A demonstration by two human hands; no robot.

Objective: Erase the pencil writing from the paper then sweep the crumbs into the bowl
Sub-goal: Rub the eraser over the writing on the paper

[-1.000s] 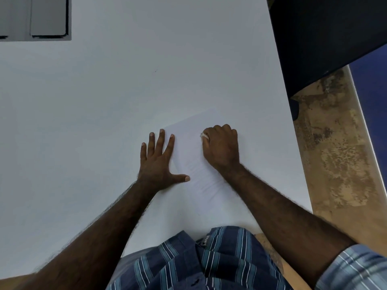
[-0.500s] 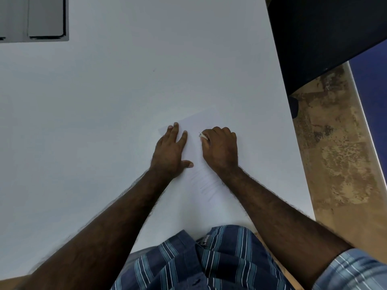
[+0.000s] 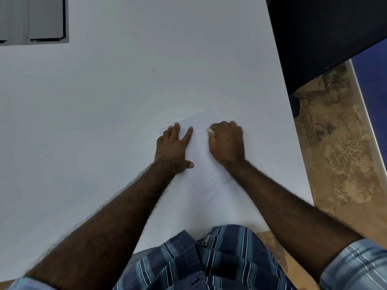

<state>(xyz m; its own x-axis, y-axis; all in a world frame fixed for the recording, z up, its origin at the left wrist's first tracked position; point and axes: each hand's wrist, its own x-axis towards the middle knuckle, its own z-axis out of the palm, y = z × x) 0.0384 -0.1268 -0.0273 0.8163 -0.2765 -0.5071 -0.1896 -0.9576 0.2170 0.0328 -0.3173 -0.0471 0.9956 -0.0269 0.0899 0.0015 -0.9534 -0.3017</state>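
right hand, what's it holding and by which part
The right hand grips a small white eraser; only its tip shows past the curled fingers.

Soft, even light falls on the pale tabletop [image 3: 104, 122], with no glare and only faint shadows beside the forearms. The wide lens bends straight lines near the edges. The right hand [image 3: 227, 141] is smeared by motion blur, so its fingers [image 3: 230, 125] are perhaps less sharp than the left hand [image 3: 173, 149]. The white paper [image 3: 201, 155] barely separates from the surface.
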